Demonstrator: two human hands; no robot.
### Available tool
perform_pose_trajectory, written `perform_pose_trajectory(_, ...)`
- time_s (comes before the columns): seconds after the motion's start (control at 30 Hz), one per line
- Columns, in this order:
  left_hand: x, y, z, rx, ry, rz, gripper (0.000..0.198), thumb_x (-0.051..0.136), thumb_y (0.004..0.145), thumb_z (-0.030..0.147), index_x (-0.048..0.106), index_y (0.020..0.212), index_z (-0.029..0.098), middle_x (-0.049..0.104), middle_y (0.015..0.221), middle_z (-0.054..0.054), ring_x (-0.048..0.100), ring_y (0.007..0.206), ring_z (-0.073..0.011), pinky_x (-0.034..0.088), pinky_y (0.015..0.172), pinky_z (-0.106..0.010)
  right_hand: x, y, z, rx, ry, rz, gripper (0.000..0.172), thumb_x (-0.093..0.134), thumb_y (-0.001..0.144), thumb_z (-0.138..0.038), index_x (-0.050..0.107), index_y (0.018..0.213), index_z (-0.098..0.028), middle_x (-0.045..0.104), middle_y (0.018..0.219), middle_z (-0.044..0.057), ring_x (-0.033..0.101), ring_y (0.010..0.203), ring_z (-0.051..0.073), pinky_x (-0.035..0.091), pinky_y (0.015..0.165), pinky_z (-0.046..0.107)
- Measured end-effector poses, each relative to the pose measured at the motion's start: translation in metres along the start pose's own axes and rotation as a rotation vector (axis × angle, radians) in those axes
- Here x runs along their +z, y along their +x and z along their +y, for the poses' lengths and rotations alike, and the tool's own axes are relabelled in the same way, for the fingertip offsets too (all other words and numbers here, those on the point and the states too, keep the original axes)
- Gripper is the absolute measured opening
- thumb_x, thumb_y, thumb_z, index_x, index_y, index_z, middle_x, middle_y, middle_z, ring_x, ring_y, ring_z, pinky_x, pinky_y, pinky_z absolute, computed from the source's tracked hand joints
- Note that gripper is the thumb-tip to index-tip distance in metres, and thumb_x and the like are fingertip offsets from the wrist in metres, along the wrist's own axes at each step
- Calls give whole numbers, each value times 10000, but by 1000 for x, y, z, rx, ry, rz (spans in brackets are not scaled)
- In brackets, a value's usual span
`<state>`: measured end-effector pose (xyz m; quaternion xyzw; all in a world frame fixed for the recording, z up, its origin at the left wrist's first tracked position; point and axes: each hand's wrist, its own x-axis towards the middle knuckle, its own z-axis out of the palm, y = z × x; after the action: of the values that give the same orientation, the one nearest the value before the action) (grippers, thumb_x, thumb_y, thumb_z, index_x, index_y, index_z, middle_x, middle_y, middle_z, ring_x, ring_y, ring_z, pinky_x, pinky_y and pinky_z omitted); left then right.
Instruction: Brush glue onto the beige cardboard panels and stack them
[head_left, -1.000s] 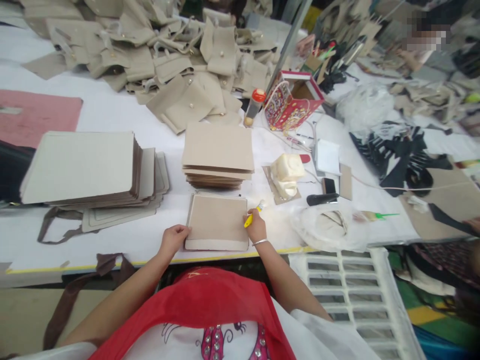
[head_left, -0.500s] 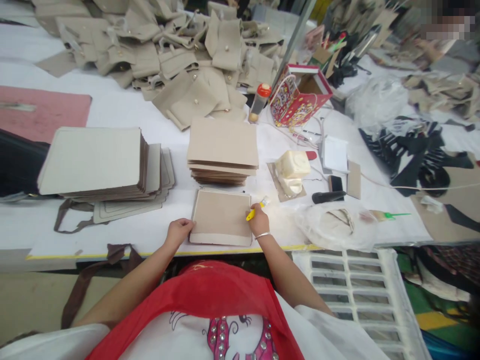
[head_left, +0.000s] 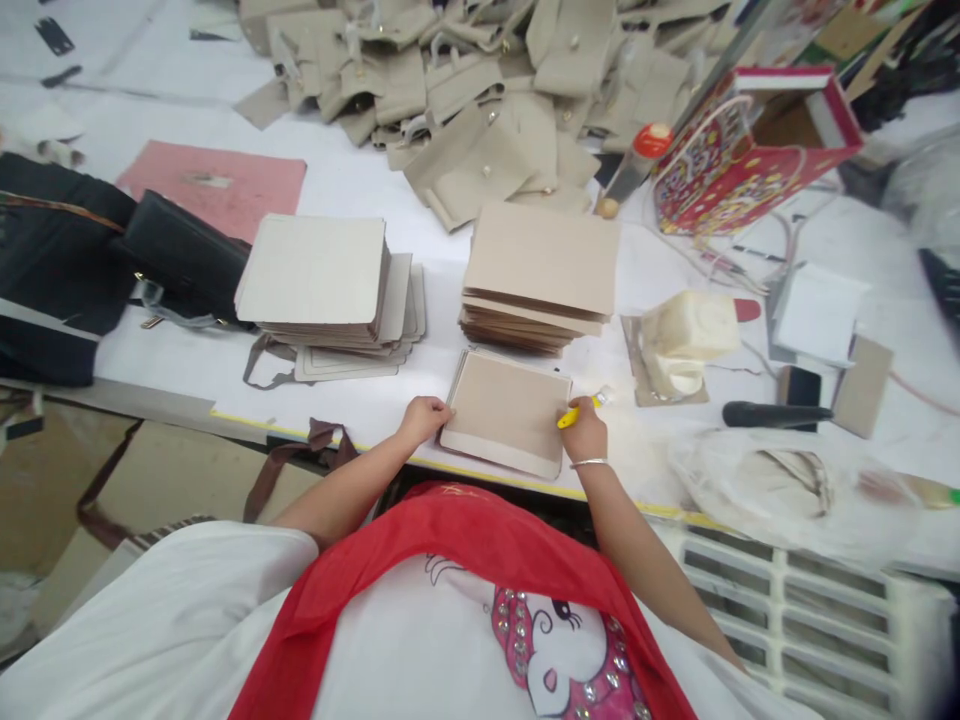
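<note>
Your left hand (head_left: 424, 420): fingers open, resting on the left edge of the beige card panel (head_left: 508, 412), which lies near the front edge of the surface (head_left: 360, 415). Your right hand (head_left: 583, 432): fingers closed around a yellow-handled tool (head_left: 574, 417), beside the panel's right edge.

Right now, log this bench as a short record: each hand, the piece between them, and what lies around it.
left hand: fingers on the left edge of the beige panel
right hand: gripping a yellow-handled tool at the panel's right edge
panel position: flat on the white-covered table
beyond panel: stack of beige panels
to the left: second panel stack, black bag
far side: heap of beige snap-button flaps
</note>
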<state>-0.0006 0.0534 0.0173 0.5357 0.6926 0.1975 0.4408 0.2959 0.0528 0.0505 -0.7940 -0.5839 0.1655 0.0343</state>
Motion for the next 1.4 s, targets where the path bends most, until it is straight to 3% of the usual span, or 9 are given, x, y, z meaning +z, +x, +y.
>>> perform_pose_trajectory(0.33,-6,-9,23,69,266,-12,193,552,723,332,625,656,167,622,646,-24,559,628,-147,378,595,-241,-6,3,-2,4,-49,-44,253,465,831,-331,473,1030,-175,600,668,43,560,594,172,285,517,246)
perform_pose_trajectory(0.6,-10,-16,44,447,671,69,228,504,776,243,561,983,165,561,930,-88,524,881,-216,404,758,-315,-49,-5,4,43,-130,81,382,472,821,-484,477,1042,-172,617,738,73,586,665,186,328,543,245)
perform_pose_trajectory(0.77,12,-22,61,776,724,-46,345,466,821,287,514,1152,202,508,1188,-105,426,1094,-256,330,897,-380,-84,-18,-2,-32,295,242,448,304,882,-488,479,1146,-171,588,626,17,563,593,142,380,570,232)
perform_pose_trajectory(0.83,25,-25,66,866,720,-135,419,501,806,329,477,1209,217,461,1270,-102,371,1161,-264,287,939,-399,-81,-16,-17,-36,612,169,489,240,884,-513,513,1107,-174,566,587,-3,527,511,112,399,530,218)
perform_pose_trajectory(0.93,40,-25,68,873,758,-218,486,562,764,348,463,1225,231,434,1305,-95,357,1170,-271,273,936,-416,-59,-6,-51,9,980,-98,466,297,849,-539,565,967,-177,564,583,-7,488,429,90,404,443,206)
perform_pose_trajectory(1.03,45,-24,67,854,786,-219,482,569,757,360,477,1208,220,432,1307,-96,361,1157,-273,272,930,-421,-28,6,-90,28,1132,-263,313,454,795,-469,566,902,-197,582,606,-9,518,444,93,428,434,206)
perform_pose_trajectory(1.17,44,-24,67,844,798,-211,467,560,764,349,483,1203,210,454,1287,-103,373,1140,-274,281,918,-417,-2,20,-121,78,1159,-260,236,476,792,-409,552,891,-208,614,633,-1,540,455,97,441,431,202)
perform_pose_trajectory(1.27,43,-25,68,838,788,-215,476,570,757,342,480,1210,223,457,1284,-100,373,1150,-271,282,919,-414,0,29,-114,127,1135,-233,204,482,789,-381,550,844,-196,619,616,1,539,440,94,434,405,192)
perform_pose_trajectory(1.4,45,-25,65,832,762,-211,470,570,758,334,486,1213,248,444,1314,-89,377,1163,-273,287,924,-417,-15,31,-69,239,1083,-131,180,490,774,-342,553,835,-185,598,567,-12,533,414,92,425,380,184)
